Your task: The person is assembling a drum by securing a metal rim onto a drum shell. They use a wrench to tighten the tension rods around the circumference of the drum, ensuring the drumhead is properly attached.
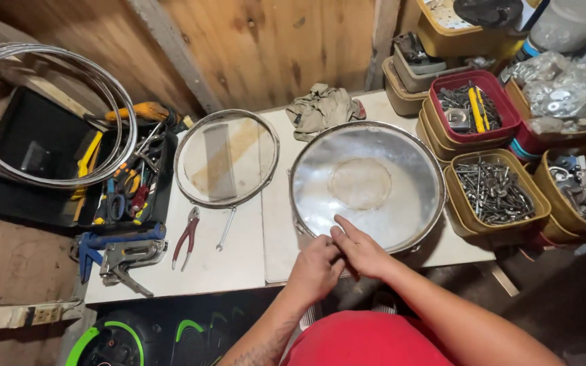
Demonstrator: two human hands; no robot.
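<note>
Both hands, left hand [315, 270] and right hand [361, 249], pinch the near rim of the drum [367, 184]; it looks light, stiff, thin-skinned, best held by its metal hoop.

Both arms are being stretched forward and bent in toward each other. The left hand [315, 269] is being curled into a loose fist. The right hand [361, 249] is being pressed against it, fingers [344, 227] pointed forward.
</note>
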